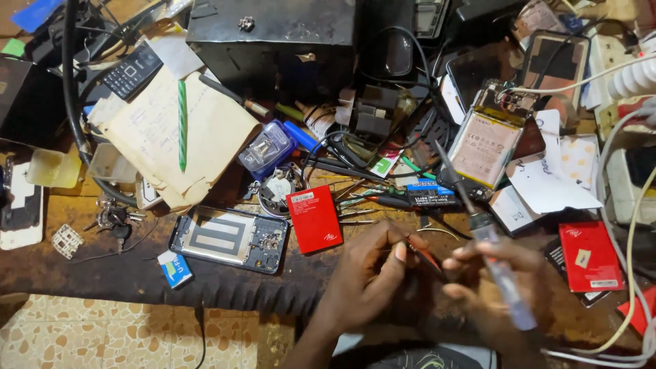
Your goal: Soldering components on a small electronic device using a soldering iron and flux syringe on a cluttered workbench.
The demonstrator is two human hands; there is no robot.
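The left hand (372, 273) pinches a small dark part (429, 261) over the cluttered tabletop (137, 273), while the right hand (502, 287) grips a soldering iron (478, 222) beside it. Just left lie a red battery (314, 219) and an opened phone (229, 239); tweezers (355, 205) and cables (615, 205) crowd around.

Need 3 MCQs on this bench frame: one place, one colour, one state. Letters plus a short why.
1. Where does the green striped pen lie?
A on the tan paper envelope
B on the floor
C in a hand

2. What colour is the flat rectangular battery beside the opened phone's back shell?
A blue
B red
C white

3. What is the right hand doing?
A resting flat
B holding a clear-handled screwdriver
C gripping keys

Key: A, pen rests across the envelope; B, its casing is red; B, fingers wrap the tool's handle.
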